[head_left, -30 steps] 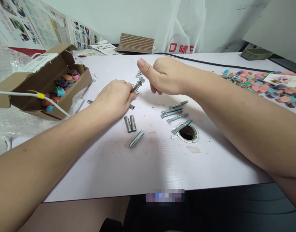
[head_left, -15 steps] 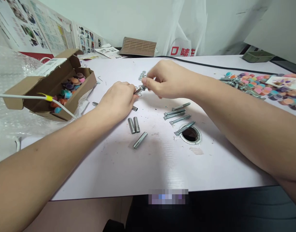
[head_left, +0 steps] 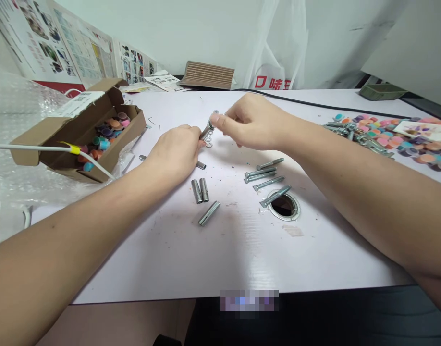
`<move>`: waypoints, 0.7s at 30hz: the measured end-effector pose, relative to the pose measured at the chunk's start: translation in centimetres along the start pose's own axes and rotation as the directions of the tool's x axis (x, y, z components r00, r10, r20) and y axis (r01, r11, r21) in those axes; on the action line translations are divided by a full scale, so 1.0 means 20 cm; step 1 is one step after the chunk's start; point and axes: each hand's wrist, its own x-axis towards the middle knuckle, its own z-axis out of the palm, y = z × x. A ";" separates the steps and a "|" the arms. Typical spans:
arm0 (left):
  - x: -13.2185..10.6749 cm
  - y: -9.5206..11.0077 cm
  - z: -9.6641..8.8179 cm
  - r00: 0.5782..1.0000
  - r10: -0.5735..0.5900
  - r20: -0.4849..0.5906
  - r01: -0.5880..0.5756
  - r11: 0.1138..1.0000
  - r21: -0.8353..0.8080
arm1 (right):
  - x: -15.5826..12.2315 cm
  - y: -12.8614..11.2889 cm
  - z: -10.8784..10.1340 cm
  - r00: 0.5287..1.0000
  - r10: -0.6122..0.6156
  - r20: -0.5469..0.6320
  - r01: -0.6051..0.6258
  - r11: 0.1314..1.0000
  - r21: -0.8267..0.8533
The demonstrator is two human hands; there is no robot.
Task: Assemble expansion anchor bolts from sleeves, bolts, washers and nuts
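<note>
My left hand [head_left: 177, 149] is closed around a silver expansion bolt [head_left: 205, 132], which points up and away from me. At its far end the thumb and fingers of my right hand [head_left: 251, 120] are pinched on the tip. Whether a nut or washer sits between those fingertips is hard to see. Small washers [head_left: 209, 144] lie just beneath the bolt. Nearer to me are two metal sleeves [head_left: 196, 191] side by side and another slotted sleeve [head_left: 209, 213]. Another tube [head_left: 201, 165] is partly hidden by my left hand. Several bolts [head_left: 269, 180] lie below my right forearm.
An open cardboard box [head_left: 134, 127] of colourful caps stands left on bubble wrap [head_left: 11, 105], a white cable [head_left: 43, 146] crossing it. At right lie a metal hardware pile [head_left: 350, 132] and colourful caps [head_left: 389, 142]. A round hole [head_left: 296, 210] with a rim pierces the table.
The bolt in my left hand has tilted up slightly, and more of its far end shows at my right fingertips. The whole view has shifted a little; the loose parts lie as before.
</note>
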 end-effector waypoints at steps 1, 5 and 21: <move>0.00 0.00 -0.01 1.000 -0.021 0.009 0.021 1.000 -0.002 | 0.00 -0.01 0.00 0.999 -0.037 -0.023 0.037 0.999 -0.010; -0.01 0.00 -0.02 0.999 -0.033 0.001 0.033 0.999 -0.018 | -0.01 -0.03 -0.01 0.997 -0.081 0.001 0.081 0.994 -0.075; 0.00 -0.06 -0.01 0.981 -0.033 -0.193 -0.009 0.978 -0.210 | -0.01 0.02 0.00 0.995 -0.013 -0.094 0.013 1.000 -0.007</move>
